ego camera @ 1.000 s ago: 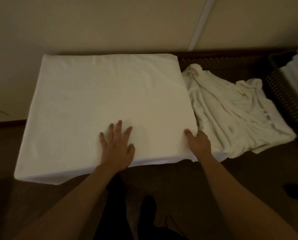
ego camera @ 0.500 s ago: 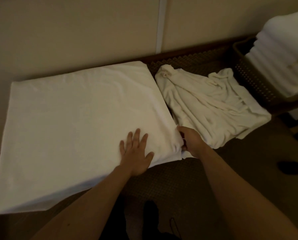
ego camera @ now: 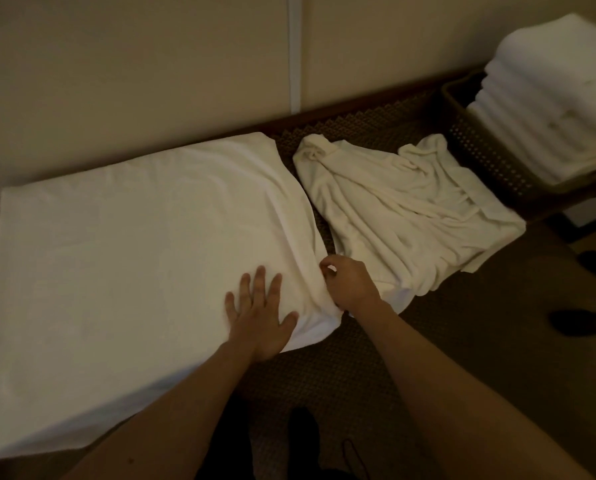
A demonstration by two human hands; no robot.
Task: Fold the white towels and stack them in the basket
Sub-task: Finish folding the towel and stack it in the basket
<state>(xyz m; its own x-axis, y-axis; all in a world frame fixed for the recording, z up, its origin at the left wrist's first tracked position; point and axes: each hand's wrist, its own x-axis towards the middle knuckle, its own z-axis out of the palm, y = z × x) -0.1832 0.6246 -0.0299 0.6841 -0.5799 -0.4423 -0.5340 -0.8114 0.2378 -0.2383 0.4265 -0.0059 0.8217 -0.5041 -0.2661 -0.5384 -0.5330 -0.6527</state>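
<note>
Left hand (ego camera: pixel 260 320) spread flat on the white towel (ego camera: pixel 144 265), right hand (ego camera: pixel 350 284) pinching its limp 3 o'clock corner; soft, best gathered by corners; crumpled towel (ego camera: pixel 403 216), basket (ego camera: pixel 490 161) at 2 o'clock

The large flat towel (ego camera: pixel 133 244) on the left is white cloth with a matt, fine, nearly smooth surface, creased only near its right near corner. The crumpled towel (ego camera: pixel 403 216) to its right is cream-white cloth, matt and softly napped, lying in deep folds, and the folded towels (ego camera: pixel 552 98) at far right are thick white matt cloth stacked in a dark basket (ego camera: pixel 490 157) whose wall looks like perforated plastic with a regular lattice of small holes. The supporting surface (ego camera: pixel 358 358) shows a dark brown, woven-looking textured pattern with a dull finish, and the wall (ego camera: pixel 133 64) behind is smooth, matt beige.
</note>
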